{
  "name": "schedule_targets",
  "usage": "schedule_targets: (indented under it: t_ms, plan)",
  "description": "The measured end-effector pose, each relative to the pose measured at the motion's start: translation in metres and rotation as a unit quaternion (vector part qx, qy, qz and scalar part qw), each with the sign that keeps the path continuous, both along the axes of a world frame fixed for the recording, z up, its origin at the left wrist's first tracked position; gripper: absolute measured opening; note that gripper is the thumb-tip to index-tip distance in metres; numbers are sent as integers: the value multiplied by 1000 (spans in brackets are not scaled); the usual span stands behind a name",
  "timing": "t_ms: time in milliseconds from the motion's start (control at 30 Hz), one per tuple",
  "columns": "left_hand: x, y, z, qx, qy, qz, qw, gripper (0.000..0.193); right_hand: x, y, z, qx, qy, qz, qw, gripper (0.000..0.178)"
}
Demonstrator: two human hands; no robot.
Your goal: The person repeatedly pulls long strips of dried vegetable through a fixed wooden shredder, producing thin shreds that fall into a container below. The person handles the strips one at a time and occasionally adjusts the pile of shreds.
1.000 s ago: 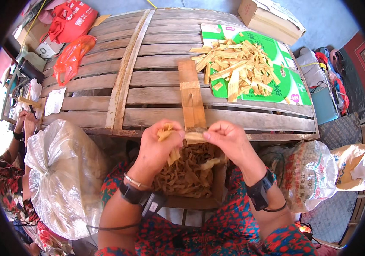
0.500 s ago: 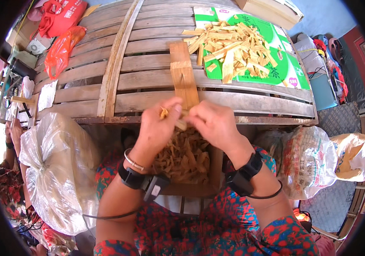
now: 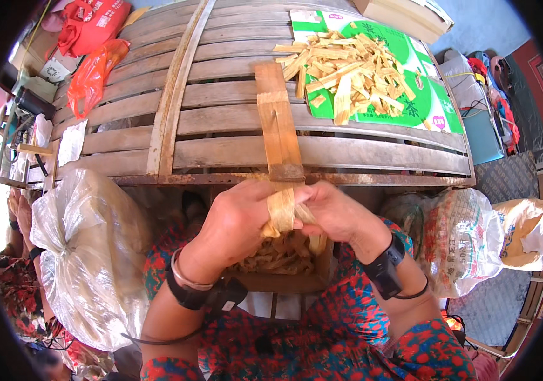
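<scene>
Between my two hands a flat yellowish dried strip [image 3: 281, 206] is bent into a loop, just in front of the table edge. My left hand [image 3: 236, 216] is closed on one side of it, and my right hand [image 3: 341, 213] pinches the other side. Below them, a box [image 3: 278, 283] sits at my lap, holding many brownish folded strip pieces [image 3: 271, 260]. A narrow wooden board [image 3: 278, 133] lies on the table, its near end at the edge behind my hands. A heap of similar loose strips [image 3: 363, 79] rests on a green and white cardboard sheet [image 3: 436, 105].
The slatted wooden table [image 3: 220, 117] has a rusty metal edge. A large clear plastic sack [image 3: 87, 247] stands at the left, a printed woven sack [image 3: 462, 241] at the right. Red bags [image 3: 96, 70] lie at the far left. Another person's arm [image 3: 30, 228] shows at the left rim.
Both hands have come down toward me from the board's near end, uncovering it. The strip, mostly hidden before, now shows as a loop between my fingers.
</scene>
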State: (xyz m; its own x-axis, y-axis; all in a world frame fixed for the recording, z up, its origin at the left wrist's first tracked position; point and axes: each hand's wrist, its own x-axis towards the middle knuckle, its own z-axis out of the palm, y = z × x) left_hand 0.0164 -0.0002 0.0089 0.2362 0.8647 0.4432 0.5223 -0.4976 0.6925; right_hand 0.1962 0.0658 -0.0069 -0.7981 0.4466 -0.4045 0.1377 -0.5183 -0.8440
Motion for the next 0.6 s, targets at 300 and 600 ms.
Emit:
schedule_targets:
  t_ms: [300, 600]
  plan:
    - [6, -3, -15, 99, 3, 156, 983, 23, -15, -18, -11, 1, 31, -222, 975, 13]
    - [1, -7, -25, -112, 104, 57, 987, 22, -1, -17, -17, 618, -128, -20, 775, 25]
